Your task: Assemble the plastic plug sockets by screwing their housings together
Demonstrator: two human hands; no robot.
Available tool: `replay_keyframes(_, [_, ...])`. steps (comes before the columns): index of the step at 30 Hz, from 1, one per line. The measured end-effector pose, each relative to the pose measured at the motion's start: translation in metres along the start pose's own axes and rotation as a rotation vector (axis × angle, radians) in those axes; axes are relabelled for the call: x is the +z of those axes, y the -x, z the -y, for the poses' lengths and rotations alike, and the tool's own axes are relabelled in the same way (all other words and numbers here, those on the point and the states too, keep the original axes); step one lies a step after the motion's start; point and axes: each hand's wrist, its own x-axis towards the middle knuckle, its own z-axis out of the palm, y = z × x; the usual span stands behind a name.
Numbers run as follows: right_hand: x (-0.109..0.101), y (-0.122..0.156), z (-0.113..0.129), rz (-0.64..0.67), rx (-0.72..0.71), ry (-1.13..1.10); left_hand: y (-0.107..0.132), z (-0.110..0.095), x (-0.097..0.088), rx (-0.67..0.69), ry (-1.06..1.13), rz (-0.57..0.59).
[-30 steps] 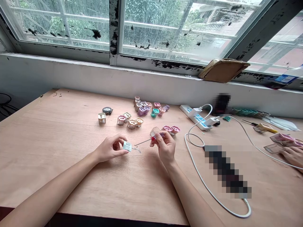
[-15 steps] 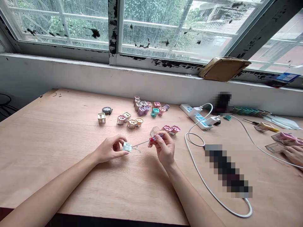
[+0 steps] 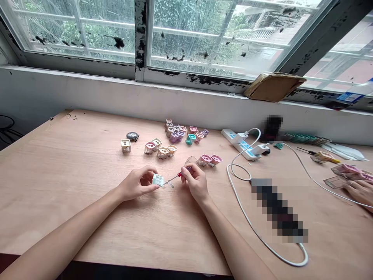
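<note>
My left hand [image 3: 139, 182] is closed, pinching a small pale green box-like piece [image 3: 158, 180] between thumb and fingers, just above the table. My right hand [image 3: 196, 182] is wrapped around the red handle of a screwdriver [image 3: 180, 174]. Its thin metal shaft slants down to the left, and the tip meets the right side of the pale green piece; whether it goes inside I cannot tell. A small thin strip [image 3: 171, 185] sticks out beside the tip. Behind my right hand are a clear case [image 3: 191, 160] and two pink-topped cases [image 3: 205, 159].
Several small coloured cases [image 3: 175, 136] stand towards the wall, near a dark round object [image 3: 132, 136]. A white power strip [image 3: 241, 145] with plugs and a looping white cable [image 3: 236, 194] lies to the right. At the right edge another person's hand [image 3: 361, 191] touches pink cases.
My right hand has moved left with the screwdriver, closer to my left hand. The handle now sits nearer the pale green piece, which my left hand still holds.
</note>
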Motion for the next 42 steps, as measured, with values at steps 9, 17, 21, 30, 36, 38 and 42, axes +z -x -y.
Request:
replay_keyframes(9, [0.007, 0.004, -0.001, 0.043, 0.050, -0.031, 0.000, -0.008, 0.010, 0.055, 0.008, 0.132])
replay_keyframes(17, [0.007, 0.004, -0.003, 0.048, 0.056, -0.046, -0.001, -0.007, 0.010, 0.082, -0.011, 0.136])
replay_keyframes(21, [0.007, 0.004, -0.005, 0.050, 0.052, -0.048, 0.000, -0.008, 0.010, 0.075, -0.023, 0.124])
replay_keyframes(30, [0.006, 0.004, -0.004, 0.043, 0.025, -0.044, 0.002, -0.005, 0.008, 0.143, -0.168, 0.125])
replay_keyframes(36, [0.006, 0.003, -0.003, 0.039, 0.022, -0.043, 0.003, -0.001, 0.010, 0.288, -0.410, 0.157])
replay_keyframes(38, [0.006, 0.003, -0.004, 0.037, 0.019, -0.034, 0.003, 0.000, 0.010, 0.345, -0.460, 0.150])
replay_keyframes(42, [0.006, 0.003, -0.004, 0.034, 0.015, -0.026, 0.004, 0.001, 0.011, 0.406, -0.476, 0.129])
